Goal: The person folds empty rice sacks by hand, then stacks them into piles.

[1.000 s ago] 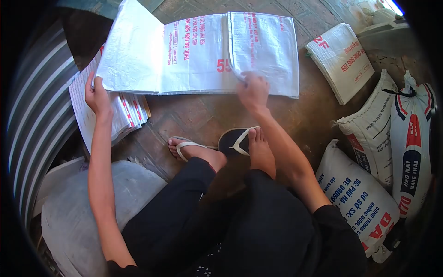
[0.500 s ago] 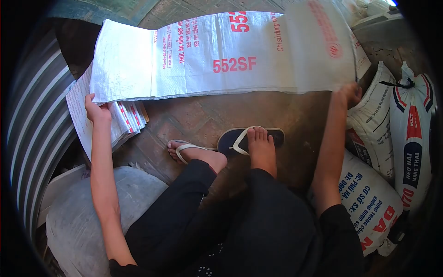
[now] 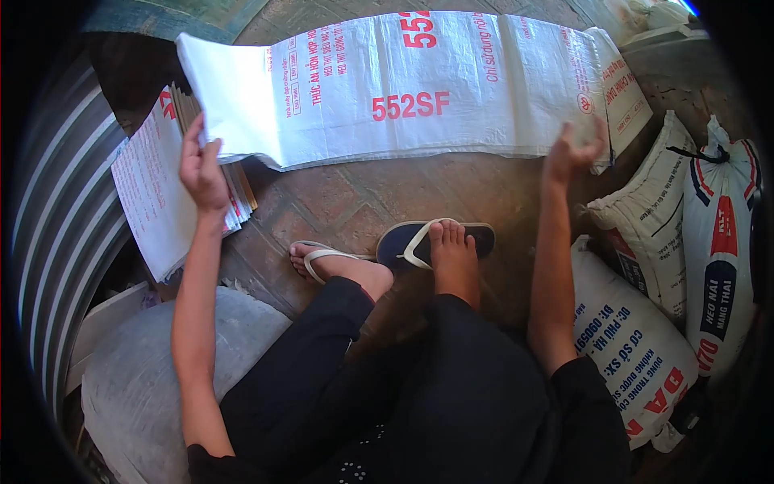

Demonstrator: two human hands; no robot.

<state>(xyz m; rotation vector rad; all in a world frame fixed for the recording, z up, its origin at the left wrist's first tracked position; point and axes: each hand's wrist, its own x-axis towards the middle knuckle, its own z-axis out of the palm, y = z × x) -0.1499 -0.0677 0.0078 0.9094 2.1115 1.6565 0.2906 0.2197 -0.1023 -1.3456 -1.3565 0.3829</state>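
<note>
L hand (image 3: 203,165) loosely holds sack (image 3: 347,97) edge; R hand (image 3: 574,153) open, prob. touching it.

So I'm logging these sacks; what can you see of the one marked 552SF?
The sack is white and glossy like plastic, with red print and crosswise creases. It lies long and mostly flat, its left end raised at the left hand. The open right hand is at its near edge, contact unclear. Its right end partly covers a printed stack.

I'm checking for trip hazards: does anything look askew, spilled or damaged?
The dark-blue flip-flop with white straps looks askew: it lies crosswise under the bare right foot, which doesn't point along its sole. No spill or damage stands out.
</note>
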